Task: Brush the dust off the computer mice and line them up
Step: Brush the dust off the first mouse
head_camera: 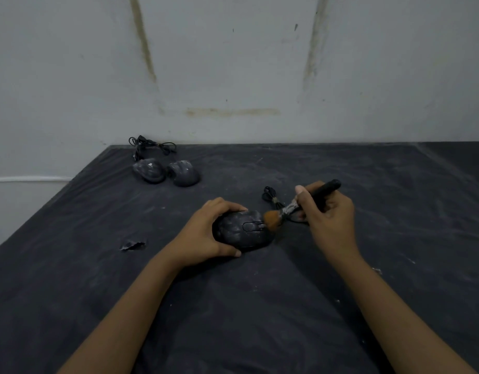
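1. A dusty black computer mouse point(242, 230) is held at the centre of the dark cloth-covered table point(368, 184), its long axis running from 9 o'clock to 3 o'clock, with the scroll wheel and buttons towards 3 o'clock.
2. The left hand point(206, 233) is cupped round the tail end of the mouse from 9 o'clock, fingers curled over the far side and thumb pressed against the near side, so the mouse is steadied on the cloth.
3. The right hand point(328, 211) lies at 3 o'clock from the mouse and is closed round the black handle of a brush point(300, 203), which is pinched between thumb and fingers.
4. The brush slopes down towards 9 o'clock, and its orange bristles point(272, 218) are seen touching the button end of the mouse, just beside the scroll wheel.
5. The shell is mottled with pale grey dust, heaviest over the hump under the left fingers; brushing is judged to be unfinished.
6. The bundled cable point(272, 197) of the mouse lies at 1 o'clock, partly hidden by the brush.
7. Two further dusty mice point(165, 172) rest side by side, well apart at 11 o'clock near the wall, with a coiled cable point(149, 147) behind them.
8. A small torn scrap point(132, 245) lies at 9 o'clock, near the left wrist.
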